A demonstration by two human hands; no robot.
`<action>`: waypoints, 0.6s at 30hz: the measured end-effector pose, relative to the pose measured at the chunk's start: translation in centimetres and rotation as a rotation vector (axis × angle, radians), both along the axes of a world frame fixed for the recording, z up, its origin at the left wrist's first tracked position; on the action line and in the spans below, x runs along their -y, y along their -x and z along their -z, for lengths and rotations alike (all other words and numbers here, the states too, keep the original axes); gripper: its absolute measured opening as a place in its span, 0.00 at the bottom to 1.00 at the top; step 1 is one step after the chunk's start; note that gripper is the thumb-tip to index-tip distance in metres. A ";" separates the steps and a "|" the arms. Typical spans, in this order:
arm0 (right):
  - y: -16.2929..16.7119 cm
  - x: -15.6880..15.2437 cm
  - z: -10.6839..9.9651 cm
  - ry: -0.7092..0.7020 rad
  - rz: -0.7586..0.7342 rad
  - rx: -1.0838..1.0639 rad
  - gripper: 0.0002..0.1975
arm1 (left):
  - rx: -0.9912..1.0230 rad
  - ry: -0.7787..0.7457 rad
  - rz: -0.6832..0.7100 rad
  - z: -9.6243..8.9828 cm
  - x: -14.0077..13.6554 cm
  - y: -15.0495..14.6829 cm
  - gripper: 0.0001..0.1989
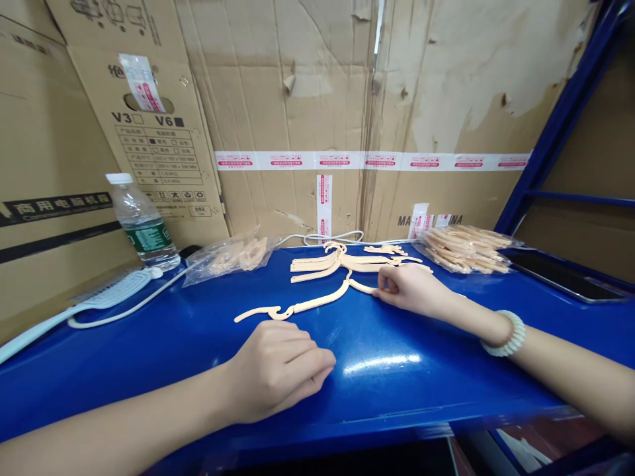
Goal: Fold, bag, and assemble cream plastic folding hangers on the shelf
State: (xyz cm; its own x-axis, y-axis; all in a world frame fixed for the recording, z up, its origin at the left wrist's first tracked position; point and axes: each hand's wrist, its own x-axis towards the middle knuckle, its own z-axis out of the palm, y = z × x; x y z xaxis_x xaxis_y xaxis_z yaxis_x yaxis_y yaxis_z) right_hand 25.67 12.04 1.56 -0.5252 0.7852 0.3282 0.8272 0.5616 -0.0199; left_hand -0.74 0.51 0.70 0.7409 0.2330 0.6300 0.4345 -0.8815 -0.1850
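Observation:
A peach plastic folding clothes hanger (322, 300) lies spread on the blue table, its left arm ending in a hooked end piece. My right hand (407, 289) pinches the hanger's right arm between thumb and fingers, hiding that arm's end. Nearer the front edge, my left hand (285, 367) is closed, knuckles up, apart from the hanger. Its palm is hidden, so I cannot see whether anything is inside. Just behind the hanger, several similar hangers (317, 264) lie stacked together. Small loose peach pieces (385, 250) lie farther back.
Clear bags of peach parts lie left (233, 254) and right (464, 248). A water bottle (146, 225), a pale hairbrush (114, 291) and a white cable (124, 318) occupy the left side. A dark phone (565, 274) lies at right. Cardboard (297, 99) walls the back.

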 end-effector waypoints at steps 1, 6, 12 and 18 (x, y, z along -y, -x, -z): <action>0.0 0.0 0.0 -0.007 0.001 0.003 0.08 | -0.004 0.005 -0.005 0.0 0.0 0.0 0.04; 0.0 0.1 0.2 -0.007 0.010 0.001 0.08 | -0.019 0.030 -0.033 0.2 0.0 -0.1 0.05; 0.5 -0.1 0.5 -0.007 0.065 -0.034 0.08 | 0.008 0.038 -0.054 0.1 -0.2 -0.3 0.06; 0.6 -0.4 0.0 0.051 0.032 -0.103 0.12 | 0.014 0.051 -0.048 0.3 -0.2 -0.2 0.04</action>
